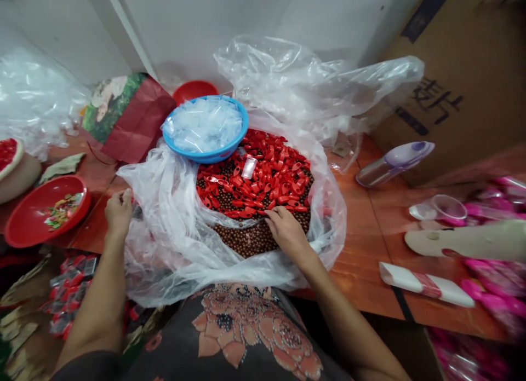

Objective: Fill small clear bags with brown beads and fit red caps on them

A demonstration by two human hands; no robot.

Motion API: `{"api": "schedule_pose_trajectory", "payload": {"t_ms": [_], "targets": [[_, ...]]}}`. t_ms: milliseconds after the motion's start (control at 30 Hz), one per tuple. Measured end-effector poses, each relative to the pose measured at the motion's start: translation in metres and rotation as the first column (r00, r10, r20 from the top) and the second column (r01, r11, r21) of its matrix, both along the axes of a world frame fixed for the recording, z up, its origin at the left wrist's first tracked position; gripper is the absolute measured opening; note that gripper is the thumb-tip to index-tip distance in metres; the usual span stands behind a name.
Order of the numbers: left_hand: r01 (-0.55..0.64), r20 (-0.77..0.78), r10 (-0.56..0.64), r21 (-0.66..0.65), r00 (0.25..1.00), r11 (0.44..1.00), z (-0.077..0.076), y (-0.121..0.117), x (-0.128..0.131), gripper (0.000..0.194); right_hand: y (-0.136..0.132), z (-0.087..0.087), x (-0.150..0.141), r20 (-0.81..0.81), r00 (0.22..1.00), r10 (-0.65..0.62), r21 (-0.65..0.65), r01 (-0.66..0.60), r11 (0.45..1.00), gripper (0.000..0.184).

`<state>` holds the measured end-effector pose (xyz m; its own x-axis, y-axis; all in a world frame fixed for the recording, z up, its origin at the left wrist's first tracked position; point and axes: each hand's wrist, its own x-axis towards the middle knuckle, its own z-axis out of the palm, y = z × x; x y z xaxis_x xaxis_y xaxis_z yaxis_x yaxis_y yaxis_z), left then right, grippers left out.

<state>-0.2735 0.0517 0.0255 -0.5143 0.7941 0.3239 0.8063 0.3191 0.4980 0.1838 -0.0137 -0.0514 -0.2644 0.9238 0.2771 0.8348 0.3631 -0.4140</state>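
My right hand (287,230) reaches over a clear plastic bag (164,222) lying open on the table. Its thumb and fingertips pinch at a small red plastic piece (258,212) on the front edge of a heap of similar hollow red pieces (283,167). Brown beads (246,238) lie beneath and in front of that heap. Left of the bag, my left hand (119,211) is raised with curled fingers; what they hold, if anything, is hidden. A blue bowl (181,148) full of small clear plastic sleeves (205,123) rests on the bag's back left side.
A red dish (24,222) with colourful bits stands at left, near a red paper bag (135,118). Loose clear plastic (296,80) lies behind. At right are a purple-lidded bottle (394,162), a white roll (427,285), pink packets (497,282) and a large cardboard box (468,58).
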Motion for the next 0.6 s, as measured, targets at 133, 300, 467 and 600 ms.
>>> {"api": "schedule_pose_trajectory", "payload": {"t_ms": [133,300,467,600], "targets": [[0.178,-0.111,-0.156,0.226,0.981,0.958,0.012,0.009,0.056,0.012,0.008,-0.005,-0.003,0.035,0.999,-0.018,0.003,0.017,1.0,0.032],[0.675,0.055,-0.679,0.072,0.732,0.734,0.008,0.046,0.203,0.019,0.013,-0.001,-0.011,-0.073,0.997,-0.019,0.041,0.022,0.999,0.034],[0.683,0.161,-0.665,-0.229,0.729,0.693,-0.022,0.099,0.292,0.048,0.012,0.013,-0.001,-0.309,0.949,-0.065,0.015,0.073,0.997,0.036],[0.765,0.206,-0.737,-0.148,0.643,0.626,-0.027,0.092,0.298,0.036,0.018,0.016,0.018,-0.553,0.8,-0.235,-0.085,0.226,0.97,0.037]]}}
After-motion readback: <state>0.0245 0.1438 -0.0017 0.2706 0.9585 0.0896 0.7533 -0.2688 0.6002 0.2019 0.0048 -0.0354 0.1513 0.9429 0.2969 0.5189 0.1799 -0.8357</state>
